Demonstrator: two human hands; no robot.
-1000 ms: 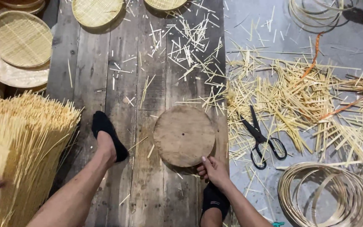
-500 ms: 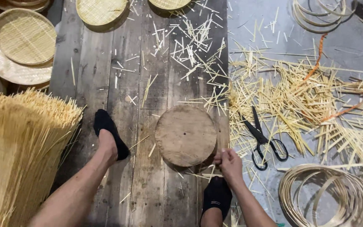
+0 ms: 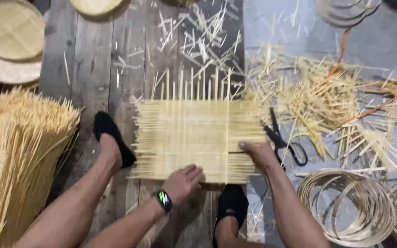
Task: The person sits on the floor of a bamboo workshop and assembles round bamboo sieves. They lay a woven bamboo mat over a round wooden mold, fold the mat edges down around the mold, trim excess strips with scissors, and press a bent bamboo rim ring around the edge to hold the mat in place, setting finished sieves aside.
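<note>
The mat (image 3: pixel 198 140) is a flat square of thin yellow strips woven over and under each other. It lies on the wooden floor (image 3: pixel 93 78), right in front of the person, between the two feet in black socks. Loose strip ends stick out all round the mat, longest at its far edge.

The left hand (image 3: pixel 182 183) lies spread and flat on the near edge of the mat, pressing down, not gripping anything. A watch (image 3: pixel 164 200) is on that wrist. The right hand (image 3: pixel 259 154) rests on the right edge of the mat with its fingers curled over the strip ends; I cannot tell if it pinches one.

Just right of the mat lie black scissors (image 3: pixel 285 142), and past them a messy pile of cut strips (image 3: pixel 327 98). Rings of bent cane (image 3: pixel 345 206) sit near the mat's right corner. A big bundle of long strips (image 3: pixel 19 151) stands left of the mat, and round trays (image 3: pixel 8 32) lie far off to the left.

The weave looks loose, so a hard push could slide strips out of place. The sharp ends could poke a finger. The scissors are close to the right hand, so a careless reach could nick it
</note>
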